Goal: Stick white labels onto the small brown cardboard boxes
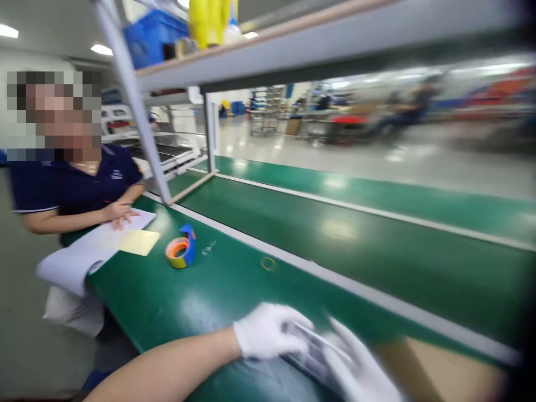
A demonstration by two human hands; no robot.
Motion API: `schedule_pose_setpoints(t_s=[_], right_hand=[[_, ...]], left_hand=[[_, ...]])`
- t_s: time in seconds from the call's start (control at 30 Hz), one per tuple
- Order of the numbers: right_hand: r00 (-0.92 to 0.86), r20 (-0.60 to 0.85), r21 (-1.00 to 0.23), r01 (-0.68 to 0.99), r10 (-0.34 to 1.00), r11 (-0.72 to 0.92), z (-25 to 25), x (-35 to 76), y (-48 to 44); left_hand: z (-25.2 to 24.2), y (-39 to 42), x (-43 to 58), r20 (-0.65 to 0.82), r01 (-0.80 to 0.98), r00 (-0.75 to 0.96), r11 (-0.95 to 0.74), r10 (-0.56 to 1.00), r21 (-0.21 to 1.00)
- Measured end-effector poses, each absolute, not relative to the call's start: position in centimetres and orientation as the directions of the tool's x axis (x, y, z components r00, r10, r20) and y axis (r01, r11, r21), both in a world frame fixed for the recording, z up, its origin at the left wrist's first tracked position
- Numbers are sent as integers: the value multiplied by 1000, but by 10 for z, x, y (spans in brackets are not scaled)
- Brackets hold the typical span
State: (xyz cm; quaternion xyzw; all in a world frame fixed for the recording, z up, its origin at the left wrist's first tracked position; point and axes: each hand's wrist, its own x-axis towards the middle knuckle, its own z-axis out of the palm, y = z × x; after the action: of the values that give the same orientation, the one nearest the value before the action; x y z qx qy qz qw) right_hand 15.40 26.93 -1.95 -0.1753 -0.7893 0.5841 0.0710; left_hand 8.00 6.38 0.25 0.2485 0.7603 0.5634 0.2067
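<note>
My left hand, in a white glove, is closed on one end of a flat, dark, rectangular piece with a pale edge. At its other side my right hand, gloved in white too, presses against the piece with the fingers stretched along it. Motion blur smears the piece and the right hand, so its exact kind cannot be made out. Both hands are low over the green tabletop. Beyond them a thin yellowish rubber band lies on the surface.
A roll of tape in a blue dispenser lies left, beside a yellow paper and white sheets. A co-worker sits there. A cardboard box is at lower right. An overhead shelf holds a blue bin.
</note>
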Motion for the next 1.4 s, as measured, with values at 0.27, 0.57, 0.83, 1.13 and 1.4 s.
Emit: schedule_pose_setpoints(t_s=[0.27,0.57,0.83,1.13,1.4], right_hand=[[-955,13,-998,4,298,59,2,165,258],[-970,28,-995,-3,242,101,5,171,256],[-973,51,-988,-15,224,156,-3,173,252],[-971,39,-989,-4,236,146,-4,172,250],[-954,-9,-993,44,300,111,-4,172,249]], left_hand=[[8,58,78,-146,108,-752,339,643,935],[16,58,86,-131,128,-756,341,642,931],[21,61,90,-124,63,-762,263,635,963],[21,60,87,-132,107,-739,308,661,945],[20,58,85,-128,149,-745,350,655,925]])
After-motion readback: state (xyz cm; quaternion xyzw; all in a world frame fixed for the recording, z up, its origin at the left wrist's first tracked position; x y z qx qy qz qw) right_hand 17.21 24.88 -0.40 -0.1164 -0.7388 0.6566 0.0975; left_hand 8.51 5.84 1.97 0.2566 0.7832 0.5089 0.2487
